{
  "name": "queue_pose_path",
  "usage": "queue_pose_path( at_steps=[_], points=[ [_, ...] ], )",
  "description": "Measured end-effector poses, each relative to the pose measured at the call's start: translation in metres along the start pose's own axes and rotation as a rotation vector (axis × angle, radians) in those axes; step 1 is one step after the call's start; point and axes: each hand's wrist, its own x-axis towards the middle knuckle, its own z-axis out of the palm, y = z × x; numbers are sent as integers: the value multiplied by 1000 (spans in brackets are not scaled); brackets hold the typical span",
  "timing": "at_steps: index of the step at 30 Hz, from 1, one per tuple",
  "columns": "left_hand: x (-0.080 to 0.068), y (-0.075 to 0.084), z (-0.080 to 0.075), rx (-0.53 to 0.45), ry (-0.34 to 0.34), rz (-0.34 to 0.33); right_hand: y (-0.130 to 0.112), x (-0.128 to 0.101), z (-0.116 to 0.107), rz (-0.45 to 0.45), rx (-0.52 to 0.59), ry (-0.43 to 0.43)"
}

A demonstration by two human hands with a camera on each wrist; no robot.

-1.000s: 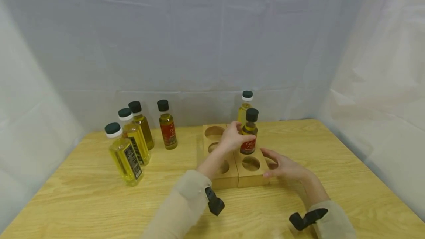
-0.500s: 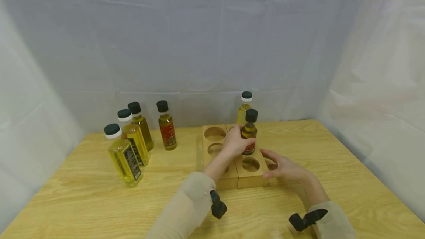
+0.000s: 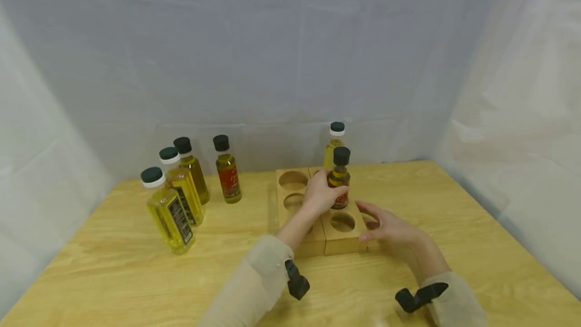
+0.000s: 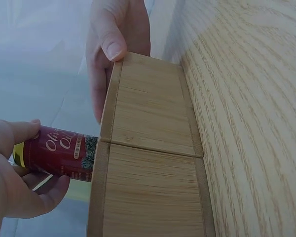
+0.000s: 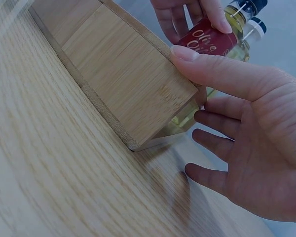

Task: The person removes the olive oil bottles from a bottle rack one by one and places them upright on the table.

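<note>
The left hand [image 3: 320,193] grips the red-labelled oil bottle [image 3: 339,180] in the wooden holder's [image 3: 338,243] middle right hole, while only the wrist views show the right hand [image 5: 246,123], fingers straight, pressing the holder's 3 o'clock side.

counter [image 3: 113,276]: pale wood grain, carrying everything
block [image 3: 313,243]: wooden, with round holes, sitting mid-counter
bottles [image 3: 181,198]: four oil bottles standing at left

Right hand [image 5: 256,148] steadies wooden rack [image 5: 123,74] beside bottle [image 5: 207,39].
</note>
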Motion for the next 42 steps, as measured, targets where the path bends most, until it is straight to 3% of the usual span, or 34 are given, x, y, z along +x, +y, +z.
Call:
queue_pose_path(
  at_steps=[9, 15, 22, 28, 42],
  points=[
    [-2, 0, -4, -21, 11, -11, -2, 0, -1, -5, 1, -9],
    [-2, 6, -12, -38, 60, 16, -4, 0, -2, -23, -9, -8],
    [0, 9, -22, -97, 96, -2, -4, 0, -2, -18, -7, -3],
    [-1, 12, -33, -166, 106, 11, 0, 2, -1, -13, 16, -9],
    [-6, 3, -67, -186, 123, 24, 2, 2, -1, -31, 17, -12]
  ],
)
